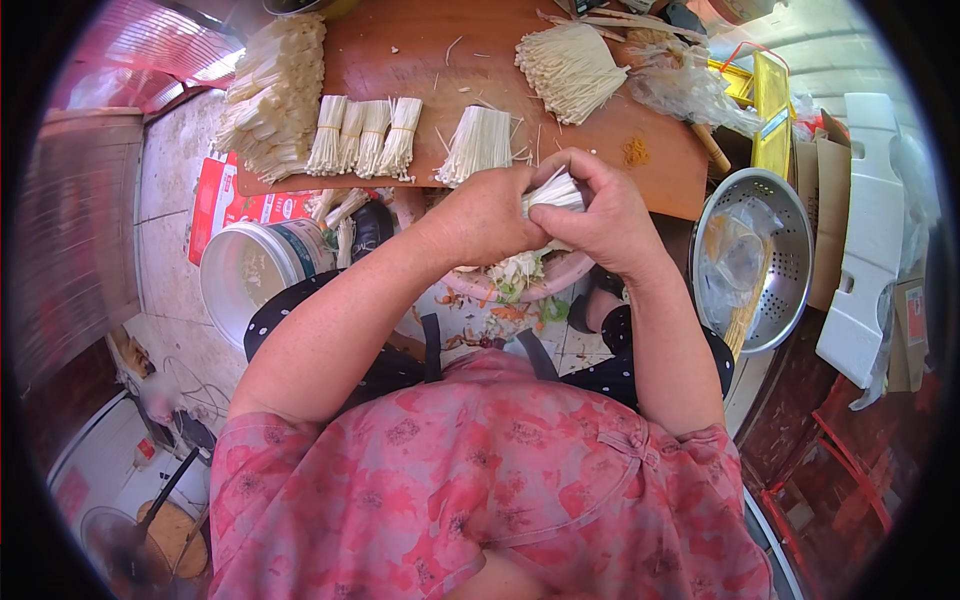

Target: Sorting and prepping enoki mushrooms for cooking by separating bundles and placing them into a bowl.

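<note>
Between my two hands, over the table's front edge, is a small bundle of enoki mushrooms [556, 193]. My left hand [491, 214] grips it from the left, and my right hand [600, 210] closes around it from the right. A band seems to circle the stems, partly hidden by my fingers. Just beyond my hands lies a loose bunch of enoki [476, 144] on the wooden table [405, 60]. Several banded enoki bundles [373, 136] stand in a row to its left, beside a large stacked pile of enoki [274, 97]. Farther back on the right sits another large enoki clump [568, 71].
Rubber bands [635, 151] lie at the table's right. Below my hands is a pink basin [559, 277] with vegetable scraps. A white bucket [247, 277] stands at left; a steel colander [787, 277] holding plastic bags is at right. Scraps litter the floor [480, 326].
</note>
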